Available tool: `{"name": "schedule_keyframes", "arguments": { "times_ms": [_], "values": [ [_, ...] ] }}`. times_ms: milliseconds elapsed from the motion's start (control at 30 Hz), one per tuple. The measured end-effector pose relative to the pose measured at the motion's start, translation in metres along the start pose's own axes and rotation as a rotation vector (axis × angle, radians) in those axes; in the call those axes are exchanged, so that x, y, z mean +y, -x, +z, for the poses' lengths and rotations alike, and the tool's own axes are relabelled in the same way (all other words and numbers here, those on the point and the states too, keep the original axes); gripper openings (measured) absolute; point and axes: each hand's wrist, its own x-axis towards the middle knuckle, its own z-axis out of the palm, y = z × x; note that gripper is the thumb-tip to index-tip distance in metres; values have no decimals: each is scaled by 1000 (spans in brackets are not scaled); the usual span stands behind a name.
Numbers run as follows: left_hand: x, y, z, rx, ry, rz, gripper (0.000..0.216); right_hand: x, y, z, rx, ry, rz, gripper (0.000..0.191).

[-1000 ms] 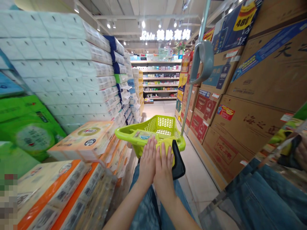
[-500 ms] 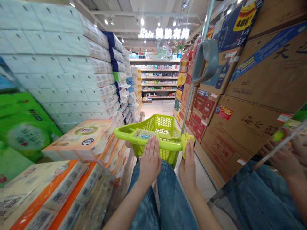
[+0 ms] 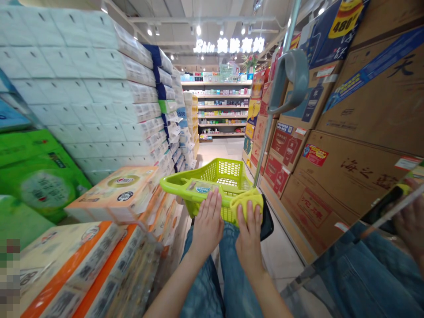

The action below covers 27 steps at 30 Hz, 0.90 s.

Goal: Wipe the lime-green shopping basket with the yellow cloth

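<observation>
A lime-green plastic shopping basket (image 3: 228, 171) with a perforated wall stands in front of my knees. My left hand (image 3: 208, 216) lies with straight fingers on the near rim, beside a small label panel (image 3: 202, 187). Under my right hand (image 3: 249, 238) a yellow cloth (image 3: 244, 201) is pressed over the rim's near right corner, its fingers bent onto the cloth. Just right of that hand, a black, rounded flat part (image 3: 267, 223) shows; its kind is unclear.
Stacked tissue packs (image 3: 82, 88) and orange-banded packs (image 3: 112, 190) line the left. Cardboard cartons (image 3: 351, 172) rise on the right. A metal pole (image 3: 263, 150) with a grey loop handle (image 3: 289, 81) stands by the basket. Shelves (image 3: 221, 106) close the aisle's far end.
My right hand has moved left with the yellow cloth, from the rim's right end onto its front corner. The black part is now more exposed. My left hand stays on the rim.
</observation>
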Motion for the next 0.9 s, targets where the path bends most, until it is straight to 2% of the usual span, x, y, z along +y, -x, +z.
{"name": "schedule_keyframes", "arguments": {
  "times_ms": [133,267,400,467,600,767,833,900],
  "values": [
    [2,-1,3,10,24,-17,77,16,-8,-15,67,-167,131,80],
    [3,0,6,31,18,-22,77,-7,-13,-6,91,-190,233,77],
    [0,1,6,40,-30,-16,74,-38,-9,17,2,-25,91,74],
    [-2,2,5,44,-53,-10,72,-44,-7,22,-59,23,23,73],
    [-2,1,3,15,-13,3,76,-28,-3,10,-62,23,12,77],
    [2,-1,3,20,38,-10,77,14,-11,-16,51,-167,150,83],
    [3,-1,4,23,35,-15,77,19,-16,-19,64,-247,200,83],
    [3,0,4,27,20,-20,77,12,-18,-16,74,-245,219,82]
  ]
}}
